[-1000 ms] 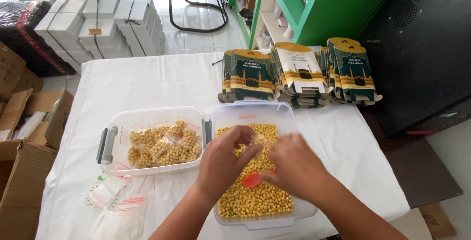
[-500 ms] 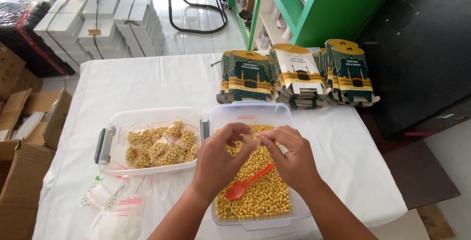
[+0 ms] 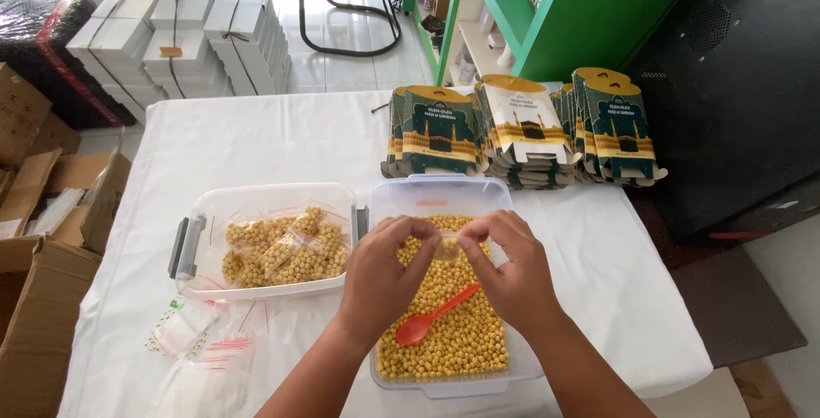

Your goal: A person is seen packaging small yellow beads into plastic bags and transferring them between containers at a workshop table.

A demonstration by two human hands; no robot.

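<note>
You've got a table point(image 3: 256, 140) with a white cloth on it. Sitting on it: two clear plastic tubs side by side, the left tub point(image 3: 192, 213) and the right tub point(image 3: 444, 189), stacks of flat green-and-cream cartons point(image 3: 521, 132) at the back, and loose empty zip bags point(image 3: 201, 345) near the front-left corner.

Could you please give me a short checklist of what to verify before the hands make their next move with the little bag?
1. Small clear bag pinched by both the left hand and the right hand: ok.
2. Bag held over the open tub of yellow beans, so spills fall back in: ok.
3. Bag's top strip fully pressed shut: cannot tell, fingers cover it.
4. Orange spoon lying free on the beans, in neither hand: ok.
5. Room in the left tub among the filled bags: ok.
6. Empty bags at the near left of the white tablecloth: ok.
</note>
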